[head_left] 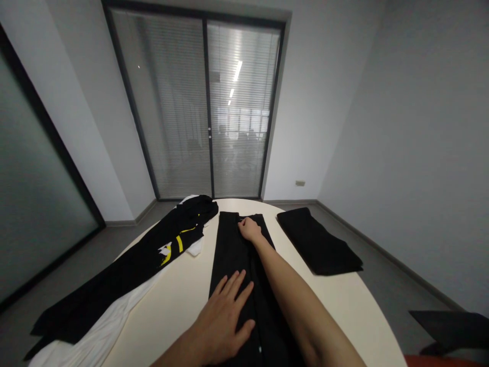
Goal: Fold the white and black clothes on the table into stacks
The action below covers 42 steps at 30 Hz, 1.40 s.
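Note:
A pair of black trousers (229, 250) lies lengthwise on the table in front of me, its far end near the back edge. My left hand (225, 318) rests on the near part of the cloth, palm down with the fingers spread. Farther along, my right hand (249, 229) has its fingers curled in on the fabric near the top end, gripping it by the middle. Its fingertips are partly hidden. My right forearm crosses over the right side of the trousers.
A round cream table (183, 290) carries everything. At left lies a heap of black clothing (126, 270) with yellow marks over a white garment (126, 311). A folded black garment (319, 244) is at right. A dark chair part (454, 329) shows at lower right.

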Available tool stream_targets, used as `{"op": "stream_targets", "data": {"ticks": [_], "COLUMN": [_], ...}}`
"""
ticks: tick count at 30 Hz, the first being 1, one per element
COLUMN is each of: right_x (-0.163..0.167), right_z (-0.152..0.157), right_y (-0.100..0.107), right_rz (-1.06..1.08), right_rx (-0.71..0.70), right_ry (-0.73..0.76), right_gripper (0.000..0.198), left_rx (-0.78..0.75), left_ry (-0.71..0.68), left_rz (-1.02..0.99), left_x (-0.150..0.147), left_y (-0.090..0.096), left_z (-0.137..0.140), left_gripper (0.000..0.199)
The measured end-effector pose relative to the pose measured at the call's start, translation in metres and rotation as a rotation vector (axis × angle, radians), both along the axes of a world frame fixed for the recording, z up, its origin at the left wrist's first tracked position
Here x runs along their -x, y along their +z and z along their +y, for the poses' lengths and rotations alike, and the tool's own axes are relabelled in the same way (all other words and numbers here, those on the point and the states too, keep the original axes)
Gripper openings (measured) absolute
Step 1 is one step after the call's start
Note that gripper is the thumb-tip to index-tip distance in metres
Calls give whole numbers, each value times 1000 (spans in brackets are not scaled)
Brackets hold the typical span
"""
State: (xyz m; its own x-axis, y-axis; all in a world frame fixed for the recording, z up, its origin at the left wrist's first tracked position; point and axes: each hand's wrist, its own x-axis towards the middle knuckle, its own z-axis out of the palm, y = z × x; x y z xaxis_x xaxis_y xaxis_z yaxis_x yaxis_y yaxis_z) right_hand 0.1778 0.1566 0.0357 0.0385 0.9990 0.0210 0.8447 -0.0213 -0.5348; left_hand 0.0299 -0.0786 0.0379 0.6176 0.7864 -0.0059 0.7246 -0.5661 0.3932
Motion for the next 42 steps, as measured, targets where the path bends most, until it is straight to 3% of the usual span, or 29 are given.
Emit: {"op": "stream_targets", "data": {"ticks": [8,15,19,25,28,35,39,42], "right_x": [-6,-10,-8,-6,-8,-36,-54,-59], "right_z": [3,-6,-12,-14,-19,-51,-80,-96], "right_y": [-8,-10,-15,-20,-16,-1,-8,-17], "right_rz": [53,-86,-199,-267,-268,-271,-269,-281], "right_rx": [-59,-164,-129,-43,-64,-101,42,-10], "right_ry": [91,217,304,315,294,201,264,273], "right_gripper": [29,40,47,64,64,57,72,74], "left_rx": [4,-16,-22,-35,-31,-37,-47,-60], "left_ry": [-27,-7,-16,-35,-40,-49,-51,-49], "left_rz": [18,30,19,8,8,28,47,43], "left_x": [1,-1,0,2,3,6,4,2], "left_y": [0,1,-1,-2,0,2,2,0], "left_z": [1,1,1,0,3,8,6,4], "left_gripper": [68,70,71,73,71,70,71,71]}}
